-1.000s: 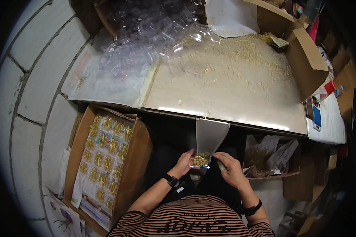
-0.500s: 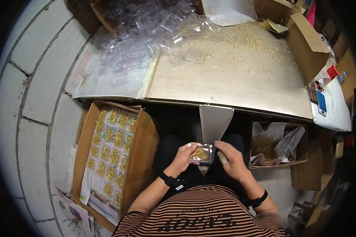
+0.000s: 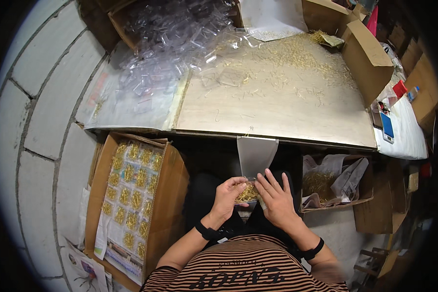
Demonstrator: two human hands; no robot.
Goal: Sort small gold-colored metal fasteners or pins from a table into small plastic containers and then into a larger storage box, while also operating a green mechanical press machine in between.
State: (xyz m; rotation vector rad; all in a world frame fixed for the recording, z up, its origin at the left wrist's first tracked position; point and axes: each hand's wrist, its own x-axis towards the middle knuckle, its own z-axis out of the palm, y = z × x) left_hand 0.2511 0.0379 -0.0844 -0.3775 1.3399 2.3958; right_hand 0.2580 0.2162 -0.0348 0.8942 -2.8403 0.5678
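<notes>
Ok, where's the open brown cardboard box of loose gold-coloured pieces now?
In the head view, the brown cardboard box sits right of centre, below the front edge of the pale flat tabletop and right of the person's right hand.

The pale tabletop (image 3: 277,117) carries thin gold-coloured wire pieces (image 3: 319,61), densest toward its far right, and clear plastic boxes (image 3: 173,53), heaped at far left partly over a whitish sheet (image 3: 126,114).

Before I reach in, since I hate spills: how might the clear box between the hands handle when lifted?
The clear box looks like thin, smooth plastic, so it may slip and flex slightly. Its gold pieces look loose, so they would probably shift, and could spill if tipped while open.
</notes>
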